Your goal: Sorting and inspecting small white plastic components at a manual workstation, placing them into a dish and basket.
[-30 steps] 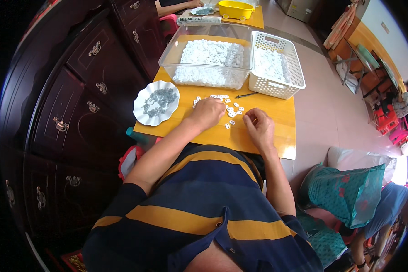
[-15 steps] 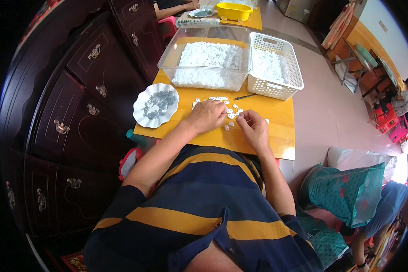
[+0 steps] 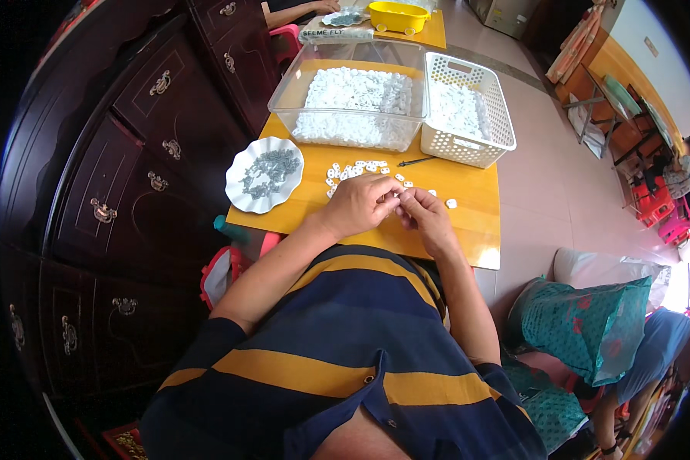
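Observation:
My left hand [image 3: 358, 205] and my right hand [image 3: 429, 220] meet over the front part of the wooden table, fingertips pinched together. A speck of white shows between them, seemingly a small white plastic piece; whatever else the right fingers hold is hidden. Just beyond the hands lie several loose white pieces [image 3: 358, 166] with dark holes, and a single white piece [image 3: 451, 204] sits to the right. Left of my left hand is a white scalloped plate [image 3: 241, 198] bearing a heap of small grey translucent parts [image 3: 271, 172].
Behind the loose pieces stand a clear plastic bin [image 3: 284, 115] and a white perforated basket [image 3: 468, 153], both filled with white pieces. A thin dark tool [image 3: 415, 162] lies before the basket. Dark wooden cabinets [image 3: 130, 184] line the left; teal bags [image 3: 583, 326] stand at the right.
My left hand has moved right and my right hand slightly left, so their fingertips now meet. More of the loose white pieces behind the left hand show.

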Tool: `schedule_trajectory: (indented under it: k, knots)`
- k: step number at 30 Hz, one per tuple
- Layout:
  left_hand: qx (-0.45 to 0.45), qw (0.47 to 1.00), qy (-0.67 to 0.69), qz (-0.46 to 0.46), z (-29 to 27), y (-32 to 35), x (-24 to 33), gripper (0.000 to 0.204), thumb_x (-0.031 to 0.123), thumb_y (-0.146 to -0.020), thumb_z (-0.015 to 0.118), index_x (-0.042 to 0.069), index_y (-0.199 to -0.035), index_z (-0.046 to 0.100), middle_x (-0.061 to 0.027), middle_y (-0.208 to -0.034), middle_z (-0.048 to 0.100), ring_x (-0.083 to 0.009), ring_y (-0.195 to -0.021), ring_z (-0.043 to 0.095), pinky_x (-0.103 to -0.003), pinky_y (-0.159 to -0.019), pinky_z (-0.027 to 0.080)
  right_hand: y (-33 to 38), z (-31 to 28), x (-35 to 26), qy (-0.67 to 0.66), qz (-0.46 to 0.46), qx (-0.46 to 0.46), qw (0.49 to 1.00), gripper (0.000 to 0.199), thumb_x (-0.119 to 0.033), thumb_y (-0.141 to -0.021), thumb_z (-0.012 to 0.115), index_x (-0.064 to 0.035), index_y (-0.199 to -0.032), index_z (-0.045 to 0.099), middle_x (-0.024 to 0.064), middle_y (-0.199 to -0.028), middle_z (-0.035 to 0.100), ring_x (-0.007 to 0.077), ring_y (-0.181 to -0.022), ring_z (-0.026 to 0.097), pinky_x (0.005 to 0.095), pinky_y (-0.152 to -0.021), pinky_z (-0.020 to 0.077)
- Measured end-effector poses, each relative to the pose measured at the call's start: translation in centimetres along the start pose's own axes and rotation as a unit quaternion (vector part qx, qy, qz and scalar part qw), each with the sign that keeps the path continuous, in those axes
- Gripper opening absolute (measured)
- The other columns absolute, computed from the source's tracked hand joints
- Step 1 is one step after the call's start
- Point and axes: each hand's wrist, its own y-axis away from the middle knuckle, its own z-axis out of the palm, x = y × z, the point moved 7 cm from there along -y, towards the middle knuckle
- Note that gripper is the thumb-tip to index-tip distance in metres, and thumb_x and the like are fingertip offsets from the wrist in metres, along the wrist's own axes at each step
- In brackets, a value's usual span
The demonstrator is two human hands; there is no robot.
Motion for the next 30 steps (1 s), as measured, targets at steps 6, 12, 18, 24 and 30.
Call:
schedule_trajectory:
  k: [6,12,18,24,30]
  knots:
    - [0.002,0.998,0.044,-0.038,-0.2,0.1,-0.6,0.010,0.010,-0.088,0.068,0.003,-0.093,0.065,-0.0146,-0.082,0.069,-0.0322,-0.074,0.068,-0.038,-0.066,0.053,0.0,0.3,0.2,-0.042,0.007,-0.003,0.999,0.020,-0.028,-0.102,0.060,-0.0113,-0.092,0.064,-0.0045,-0.082,0.060,0.0046,-0.070,0.051,0.0196,-0.065,0.0406]
    - [-0.011,0.986,0.126,-0.113,0.3,0.7,-1.8,0.008,0.009,-0.092,0.063,0.001,-0.093,0.064,-0.0111,-0.078,0.067,-0.0204,-0.068,0.064,-0.033,-0.063,0.050,0.0,0.3,0.1,-0.037,-0.005,-0.003,0.999,0.019,-0.027,-0.102,0.062,-0.0100,-0.094,0.064,-0.0037,-0.081,0.060,0.0053,-0.070,0.052,0.0207,-0.063,0.0416]
    - [0.009,0.979,0.149,-0.139,-0.3,1.3,-3.1,0.013,0.013,-0.094,0.062,0.001,-0.090,0.062,-0.0136,-0.077,0.067,-0.0257,-0.065,0.065,-0.037,-0.062,0.050,-0.1,0.1,-0.3,0.019,-0.016,0.050,0.998,0.019,-0.026,-0.102,0.061,-0.0080,-0.099,0.065,-0.0020,-0.084,0.064,0.0052,-0.071,0.053,0.0215,-0.065,0.0435]
    - [0.001,0.982,0.143,-0.127,0.1,1.2,-2.6,0.009,0.008,-0.093,0.063,-0.001,-0.091,0.064,-0.0092,-0.076,0.066,-0.0139,-0.067,0.061,-0.030,-0.063,0.049,-0.3,0.6,0.2,0.025,-0.024,0.009,0.999,0.020,-0.027,-0.103,0.061,-0.0079,-0.100,0.065,-0.0018,-0.086,0.065,0.0052,-0.073,0.054,0.0216,-0.068,0.0447]
    - [-0.013,0.977,0.156,-0.148,0.3,1.3,-2.6,0.010,0.010,-0.092,0.063,0.000,-0.090,0.065,-0.0112,-0.076,0.068,-0.0177,-0.068,0.065,-0.033,-0.062,0.050,-0.8,0.1,0.8,0.060,-0.058,0.007,0.997,0.018,-0.023,-0.102,0.061,-0.0059,-0.097,0.064,-0.0022,-0.085,0.064,0.0052,-0.074,0.055,0.0217,-0.068,0.0451]
